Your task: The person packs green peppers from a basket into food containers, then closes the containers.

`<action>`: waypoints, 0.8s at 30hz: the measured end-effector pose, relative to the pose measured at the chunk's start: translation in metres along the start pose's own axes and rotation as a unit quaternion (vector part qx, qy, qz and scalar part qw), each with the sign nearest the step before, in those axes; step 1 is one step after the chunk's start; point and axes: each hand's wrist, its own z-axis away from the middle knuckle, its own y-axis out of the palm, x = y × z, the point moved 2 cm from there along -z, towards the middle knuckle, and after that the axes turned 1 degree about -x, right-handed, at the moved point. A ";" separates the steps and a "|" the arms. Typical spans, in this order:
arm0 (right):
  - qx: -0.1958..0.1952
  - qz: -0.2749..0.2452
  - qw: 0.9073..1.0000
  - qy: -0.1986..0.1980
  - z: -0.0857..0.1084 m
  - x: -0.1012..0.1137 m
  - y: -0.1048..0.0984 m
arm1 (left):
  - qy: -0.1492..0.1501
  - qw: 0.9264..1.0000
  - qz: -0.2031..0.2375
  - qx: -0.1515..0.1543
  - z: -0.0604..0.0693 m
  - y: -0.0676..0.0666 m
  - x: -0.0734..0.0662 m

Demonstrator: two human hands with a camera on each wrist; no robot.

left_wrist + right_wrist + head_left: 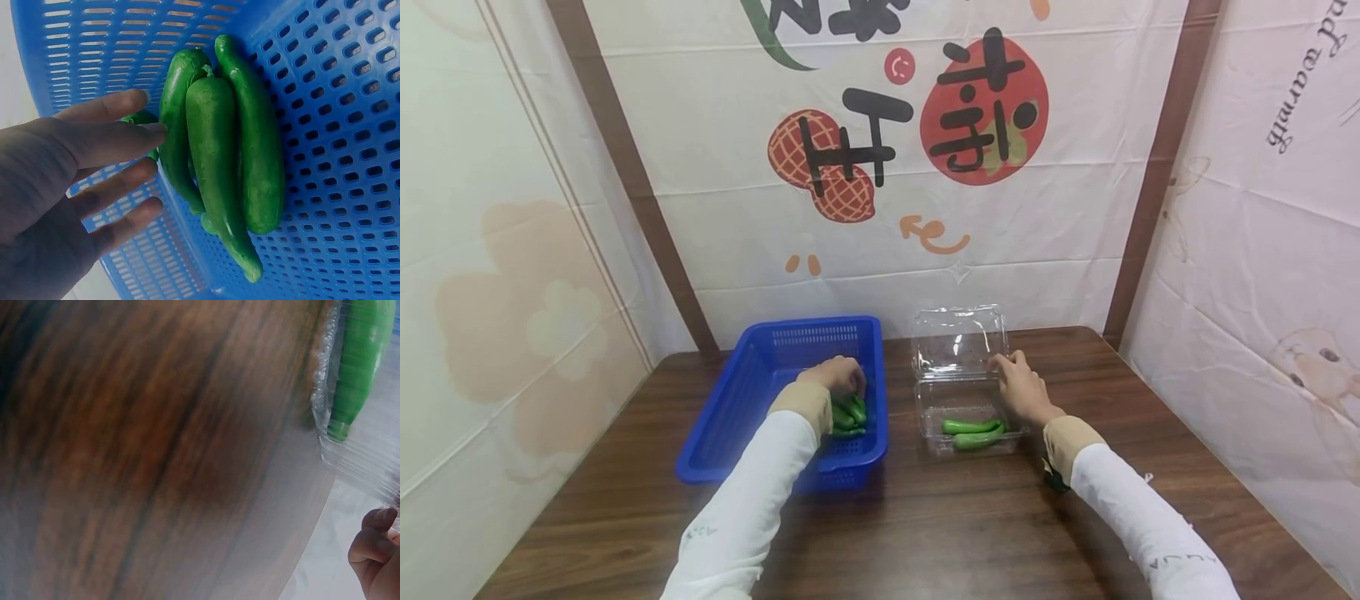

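Left of centre: blue basket (741, 417), green peppers (847, 419) inside, left hand (835, 377) beside them. Right of centre: clear hinged box (942, 397), two peppers (966, 427) inside, right hand (1024, 390) at its edge.

White sleeves (760, 492) with tan cuffs (801, 406); small dark markings (1185, 560), possibly lettering, on both.

Basket (730, 417): plastic, smooth, semi-gloss w/ soft sheen
Clamshell box (940, 342): thin clr plastic, v. glossy, ribbed
Green peppers (212, 137): smooth, waxy sheen, sl. wrinkled nr tops
Tabletop (962, 533): dk wood-grain, smooth, satin
Backdrop (730, 233): printed cloth, matt, fold-creased
Sleeves (748, 500): wht cloth, matt, sl. rumpled
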 end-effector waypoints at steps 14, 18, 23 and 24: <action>0.002 -0.001 1.000 0.007 0.002 0.000 0.001 | -0.038 0.999 -0.006 0.018 0.003 0.007 0.005; 0.001 -0.001 1.000 0.009 0.002 0.000 0.002 | -0.031 0.999 -0.022 0.012 0.006 0.007 0.004; -0.007 -0.001 1.000 0.000 0.001 0.000 0.000 | -0.015 0.999 -0.048 0.009 0.011 0.003 0.000; -0.007 -0.002 1.000 -0.002 0.001 0.000 0.000 | -0.014 0.999 -0.051 0.008 0.012 0.002 -0.001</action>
